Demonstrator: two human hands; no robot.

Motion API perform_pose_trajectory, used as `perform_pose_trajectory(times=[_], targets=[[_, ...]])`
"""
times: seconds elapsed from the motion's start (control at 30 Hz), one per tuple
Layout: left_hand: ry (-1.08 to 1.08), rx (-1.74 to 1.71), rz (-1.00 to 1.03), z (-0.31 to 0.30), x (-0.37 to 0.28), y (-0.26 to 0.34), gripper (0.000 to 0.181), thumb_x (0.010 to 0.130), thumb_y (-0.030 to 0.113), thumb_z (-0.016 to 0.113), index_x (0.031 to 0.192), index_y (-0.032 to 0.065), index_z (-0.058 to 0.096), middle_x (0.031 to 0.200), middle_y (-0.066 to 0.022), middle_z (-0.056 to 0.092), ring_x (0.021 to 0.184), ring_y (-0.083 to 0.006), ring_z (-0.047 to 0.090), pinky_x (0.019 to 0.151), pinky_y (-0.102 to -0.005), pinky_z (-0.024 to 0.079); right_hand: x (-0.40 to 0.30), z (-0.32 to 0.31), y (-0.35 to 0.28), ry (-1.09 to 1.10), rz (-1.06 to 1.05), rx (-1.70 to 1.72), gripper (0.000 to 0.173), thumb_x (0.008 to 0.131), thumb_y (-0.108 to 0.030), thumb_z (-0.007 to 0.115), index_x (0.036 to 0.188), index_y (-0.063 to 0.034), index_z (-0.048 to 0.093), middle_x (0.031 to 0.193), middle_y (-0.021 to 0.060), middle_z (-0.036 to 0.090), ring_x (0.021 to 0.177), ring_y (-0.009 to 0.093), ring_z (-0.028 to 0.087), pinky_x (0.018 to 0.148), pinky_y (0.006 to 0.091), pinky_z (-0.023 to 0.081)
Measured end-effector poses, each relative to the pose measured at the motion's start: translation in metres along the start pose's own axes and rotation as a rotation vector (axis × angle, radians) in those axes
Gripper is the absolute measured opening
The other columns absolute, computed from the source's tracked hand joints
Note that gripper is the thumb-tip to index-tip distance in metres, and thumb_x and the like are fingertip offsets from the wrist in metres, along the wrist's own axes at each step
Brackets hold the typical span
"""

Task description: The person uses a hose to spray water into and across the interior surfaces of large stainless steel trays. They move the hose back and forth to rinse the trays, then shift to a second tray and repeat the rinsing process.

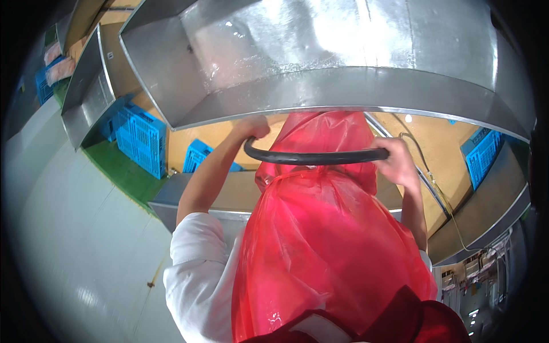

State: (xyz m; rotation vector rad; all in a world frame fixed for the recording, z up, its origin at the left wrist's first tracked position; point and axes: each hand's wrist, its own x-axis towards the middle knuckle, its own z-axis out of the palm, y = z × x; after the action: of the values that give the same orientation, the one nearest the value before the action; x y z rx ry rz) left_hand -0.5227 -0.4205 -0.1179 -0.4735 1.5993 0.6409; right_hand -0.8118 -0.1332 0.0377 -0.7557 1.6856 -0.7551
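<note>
A thick black hose or tube (317,157) runs in a shallow curve across the front of a red plastic apron (339,240). My left hand (256,127) is curled at its left end, close to the front edge of a stainless steel trough (300,92). On the right, my right hand (392,160) is closed around the other end. Both hands are slightly blurred. The apron is tied at the waist, over white sleeves. The trough, wet inside, stretches across the top of the view.
Blue plastic crates (141,135) stand on a green strip at the left, and another blue crate (482,152) at the right. Other metal troughs (92,94) flank the main one. A thin hose (441,195) hangs over the tan floor at the right.
</note>
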Motion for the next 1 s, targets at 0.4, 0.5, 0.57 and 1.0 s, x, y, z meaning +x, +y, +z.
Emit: perform_pose_trajectory(times=[0.4,0.5,0.57,1.0], targets=[[0.165,-0.072,-0.429,0.045,-0.121,-0.246,0.028,0.077,0.019,0.055,0.081,-0.0009,0.075,0.087,-0.0218,0.072,0.086,-0.037,0.071,0.079,-0.0445,0.054,0.084,0.143,-0.096,-0.313,-0.111,0.042,0.015,0.081,-0.021,0.071,0.081,-0.0061,0.067,0.071,0.0144,0.065,0.072,0.036,0.064,0.065,0.0457,0.047],[0.028,-0.15,-0.556,0.045,-0.138,-0.304,0.029,0.078,0.02,0.055,0.081,-0.0016,0.075,0.087,-0.0215,0.073,0.087,-0.0363,0.072,0.08,-0.0435,0.053,0.101,0.188,-0.119,-0.3,-0.155,0.027,0.016,0.082,-0.021,0.07,0.08,-0.0057,0.067,0.07,0.015,0.064,0.072,0.037,0.063,0.066,0.0466,0.046],[0.077,-0.145,-0.597,0.039,-0.146,-0.324,0.03,0.079,0.021,0.055,0.082,-0.0019,0.075,0.091,-0.0234,0.072,0.09,-0.0368,0.071,0.08,-0.0438,0.053,0.115,0.213,-0.13,-0.33,-0.14,0.023,0.016,0.081,-0.021,0.07,0.079,-0.0056,0.067,0.07,0.0147,0.064,0.072,0.037,0.063,0.066,0.047,0.046],[0.124,-0.301,0.082,0.02,-0.054,-0.213,0.038,0.085,0.033,0.059,0.077,-0.0041,0.067,0.069,-0.0187,0.068,0.068,-0.0293,0.069,0.066,-0.0428,0.051,0.1,0.215,-0.162,-0.049,-0.051,0.041,0.01,0.075,-0.013,0.069,0.073,-0.0054,0.062,0.06,0.0139,0.058,0.062,0.037,0.059,0.063,0.0461,0.043]])
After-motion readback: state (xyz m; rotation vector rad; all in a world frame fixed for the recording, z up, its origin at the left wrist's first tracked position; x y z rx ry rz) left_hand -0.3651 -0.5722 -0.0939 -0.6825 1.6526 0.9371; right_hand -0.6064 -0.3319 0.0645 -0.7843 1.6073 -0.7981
